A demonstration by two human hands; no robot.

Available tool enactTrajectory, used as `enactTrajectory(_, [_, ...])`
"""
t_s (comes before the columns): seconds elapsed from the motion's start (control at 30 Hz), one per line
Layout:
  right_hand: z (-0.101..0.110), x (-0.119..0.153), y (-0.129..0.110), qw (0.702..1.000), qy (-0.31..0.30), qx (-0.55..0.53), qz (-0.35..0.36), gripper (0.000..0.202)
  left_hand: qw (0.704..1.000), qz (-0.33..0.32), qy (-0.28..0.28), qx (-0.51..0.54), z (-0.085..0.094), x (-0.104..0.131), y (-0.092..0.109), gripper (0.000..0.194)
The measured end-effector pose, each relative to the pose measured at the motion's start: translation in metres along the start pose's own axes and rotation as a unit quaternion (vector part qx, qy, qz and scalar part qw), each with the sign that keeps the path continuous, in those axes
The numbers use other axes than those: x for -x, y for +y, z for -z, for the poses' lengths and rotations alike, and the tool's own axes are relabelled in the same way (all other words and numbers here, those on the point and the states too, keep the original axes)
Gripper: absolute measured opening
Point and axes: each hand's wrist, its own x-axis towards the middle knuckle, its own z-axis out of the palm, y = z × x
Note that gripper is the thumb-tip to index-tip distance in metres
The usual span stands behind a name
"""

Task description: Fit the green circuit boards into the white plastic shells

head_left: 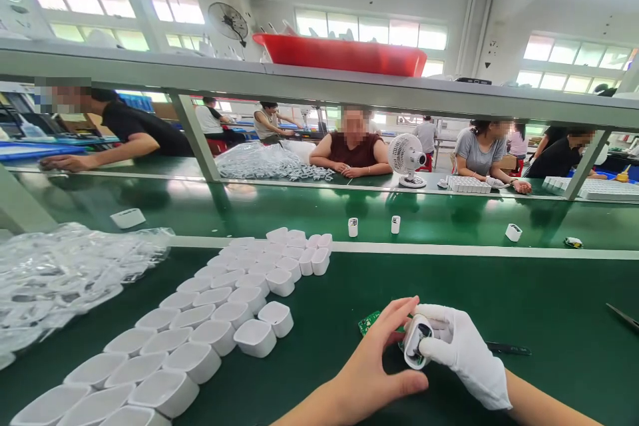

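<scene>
A small white housing (414, 345) with dark parts inside its open end is gripped by my gloved right hand (462, 349), whose thumb presses at the opening. My bare left hand (377, 359) is beside the housing's left side, its fingers and thumb spread apart around it. A green circuit board (368, 323) lies on the green mat just behind my left hand, partly covered by it. Beyond my right hand lies a dark slim tool (509, 349).
Rows of white cups (194, 339) fill the left, beside a clear bag of white parts (74, 273). Several white housings stand on the belt (299, 213) ahead. Dark tweezers (623, 317) lie far right. People sit across, near a white fan (407, 158). A red tray (344, 55) rests overhead.
</scene>
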Motion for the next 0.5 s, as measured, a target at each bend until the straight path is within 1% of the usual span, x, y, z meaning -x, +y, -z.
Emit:
enactTrajectory(0.07, [-0.001, 0.0, 0.007, 1.0, 0.02, -0.017, 0.01, 0.041, 0.995, 0.052, 0.004, 0.089, -0.002, -0.003, 0.0, 0.079])
enactTrajectory(0.13, [0.0, 0.0, 0.011, 0.998, 0.046, -0.034, 0.02, 0.051, 0.988, 0.085, 0.004, 0.129, -0.003, -0.006, 0.001, 0.077])
enactTrajectory(0.17, [0.002, -0.001, 0.012, 0.997, 0.062, -0.032, 0.02, 0.054, 0.987, 0.094, 0.012, 0.129, -0.002, -0.008, 0.003, 0.074])
enactTrajectory(0.2, [0.006, -0.002, 0.011, 0.997, 0.078, -0.018, 0.015, 0.054, 0.989, 0.1, 0.027, 0.108, 0.001, -0.01, 0.006, 0.069])
enactTrajectory(0.23, [0.012, -0.005, 0.009, 0.995, 0.097, 0.009, 0.004, 0.052, 0.992, 0.104, 0.048, 0.056, 0.005, -0.011, 0.011, 0.064])
enactTrajectory(0.27, [0.019, -0.009, 0.005, 0.992, 0.114, 0.048, -0.008, 0.045, 0.991, 0.108, 0.075, -0.024, 0.011, -0.012, 0.017, 0.058])
enactTrajectory(0.3, [0.029, -0.015, 0.0, 0.987, 0.131, 0.093, -0.022, 0.036, 0.979, 0.114, 0.098, -0.14, 0.018, -0.012, 0.024, 0.052])
enactTrajectory(0.33, [0.04, -0.023, -0.005, 0.979, 0.149, 0.135, -0.036, 0.026, 0.944, 0.123, 0.112, -0.284, 0.027, -0.011, 0.031, 0.049])
enactTrajectory(0.37, [0.052, -0.033, -0.01, 0.971, 0.161, 0.171, -0.047, 0.019, 0.882, 0.15, 0.138, -0.425, 0.037, -0.009, 0.038, 0.045])
enactTrajectory(0.4, [0.065, -0.044, -0.015, 0.962, 0.183, 0.194, -0.062, 0.017, 0.801, 0.203, 0.174, -0.536, 0.047, -0.007, 0.045, 0.041])
enactTrajectory(0.43, [0.077, -0.056, -0.019, 0.954, 0.208, 0.204, -0.067, 0.018, 0.725, 0.257, 0.199, -0.608, 0.057, -0.005, 0.049, 0.04])
enactTrajectory(0.47, [0.088, -0.069, -0.022, 0.947, 0.235, 0.209, -0.067, 0.02, 0.669, 0.307, 0.212, -0.643, 0.067, -0.003, 0.052, 0.039])
enactTrajectory(0.5, [0.097, -0.081, -0.025, 0.939, 0.265, 0.211, -0.064, 0.021, 0.639, 0.355, 0.215, -0.647, 0.075, 0.0, 0.052, 0.037])
